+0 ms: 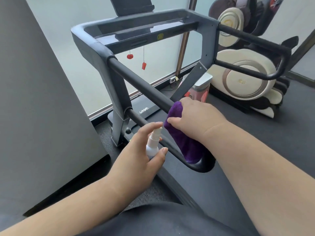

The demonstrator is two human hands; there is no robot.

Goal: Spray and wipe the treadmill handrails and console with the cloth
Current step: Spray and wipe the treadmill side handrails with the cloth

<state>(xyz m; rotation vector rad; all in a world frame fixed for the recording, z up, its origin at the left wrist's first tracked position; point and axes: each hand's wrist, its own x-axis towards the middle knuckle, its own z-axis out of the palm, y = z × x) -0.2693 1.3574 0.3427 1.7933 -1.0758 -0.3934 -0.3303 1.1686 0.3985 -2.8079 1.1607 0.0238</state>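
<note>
Purple cloth (184, 133) is draped over the near end of the left handrail (141, 84), and my right hand (196, 116) clamps it there, palm down, fingers curled over the far side, thumb pressing the near fold. My left hand (141, 150) grips the white spray bottle (153, 143) just left of the cloth, index finger arched over its nozzle, thumb against its body. Farther off sits the console (144, 29).

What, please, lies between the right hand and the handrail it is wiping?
In the head view, the purple cloth lies between them: the right hand presses it around the left handrail.
</note>
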